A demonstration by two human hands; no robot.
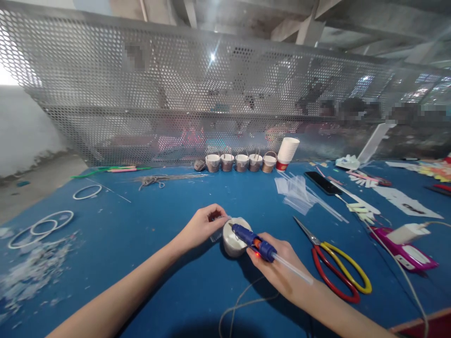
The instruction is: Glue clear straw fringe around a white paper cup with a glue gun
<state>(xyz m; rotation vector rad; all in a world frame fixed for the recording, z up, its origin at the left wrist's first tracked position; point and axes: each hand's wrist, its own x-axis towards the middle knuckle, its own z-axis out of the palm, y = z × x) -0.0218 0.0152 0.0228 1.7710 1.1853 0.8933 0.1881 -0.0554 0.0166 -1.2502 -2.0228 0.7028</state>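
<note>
A paper cup (233, 246) with a grey-brown covering on its outside and a white inside stands on the table in front of me. My right hand (278, 258) is closed around a blue hot glue gun (248, 237), whose nozzle points left over the cup's mouth. A red light glows on the gun, and a clear glue stick (292, 268) juts from its rear. At the cup's left rim, the fingers of my left hand (204, 226) pinch what looks like a clear plastic strip (216, 236), partly hidden beneath them.
Several small covered buckets (241, 163) line the back beside stacked paper cups (288, 152). To the right lie scissors (327, 258), clear strips (299, 195), a phone (322, 182) and a purple power strip (405, 251). White rings (42, 227) and scraps (35, 267) lie left. A cord (234, 307) runs near me.
</note>
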